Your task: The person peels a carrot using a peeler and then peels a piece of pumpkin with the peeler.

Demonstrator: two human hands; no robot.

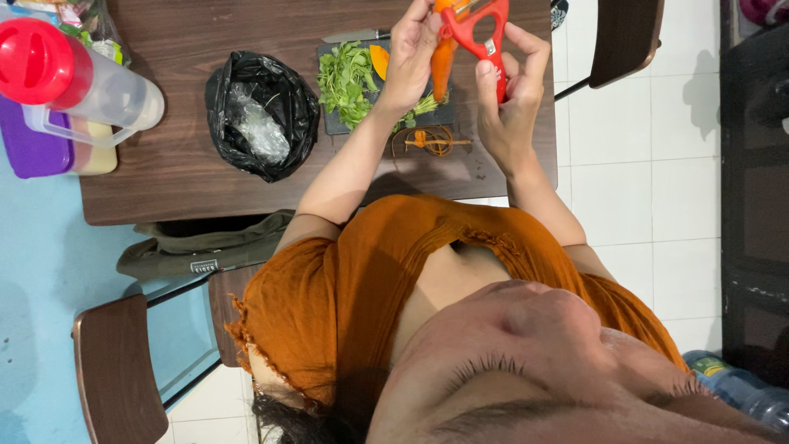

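Observation:
My left hand (411, 57) grips an orange carrot (443, 70) and holds it above the dark cutting board (335, 125). My right hand (509, 94) is closed on a red peeler (475, 31), whose head rests against the carrot's upper end. A bunch of green leaves (349, 78) and a cut carrot piece (379, 60) lie on the board. Curled carrot peels (431, 141) sit on the brown wooden table (164, 177) just below the board. A knife (353, 35) lies at the board's far edge.
An open black plastic bag (259, 115) with clear wrapping inside lies left of the board. At far left stand a clear jug with a red lid (74, 78) and a purple container (33, 148). Brown chairs (115, 370) flank the table; a water bottle (740, 390) lies on the tiled floor.

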